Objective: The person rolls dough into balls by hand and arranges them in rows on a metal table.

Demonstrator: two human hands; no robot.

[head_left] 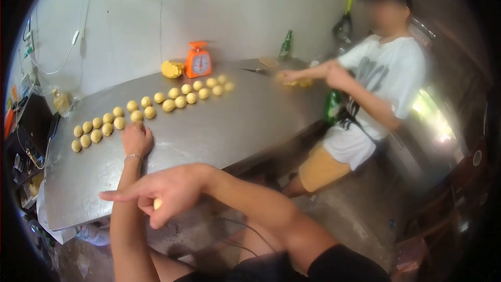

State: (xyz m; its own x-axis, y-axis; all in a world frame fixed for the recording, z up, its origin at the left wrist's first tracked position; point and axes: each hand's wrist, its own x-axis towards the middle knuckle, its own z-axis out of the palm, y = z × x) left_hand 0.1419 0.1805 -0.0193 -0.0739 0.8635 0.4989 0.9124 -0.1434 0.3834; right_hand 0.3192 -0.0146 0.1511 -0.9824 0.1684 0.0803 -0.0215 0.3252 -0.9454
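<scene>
now left hand [136, 139] on table [224, 125]; right hand [168, 190] pinches dough [157, 203]; scale [199, 61] unreadable

A grey, scuffed sheet-metal table [224, 125] stands against the white wall. Small round yellow dough balls [156, 104] lie on it in two close rows, running slantwise from the left edge up toward the far side. Behind the far end of the rows stands an orange kitchen scale with a round dial [199, 60], and just beside it lies a yellow lump of dough [173, 69]. Further right lie a dark-handled knife [254, 70] and a flat pale disc of dough [269, 62], with a green glass bottle [285, 45] standing at the wall. The left hand [136, 140] lies palm down near the closer row.
</scene>
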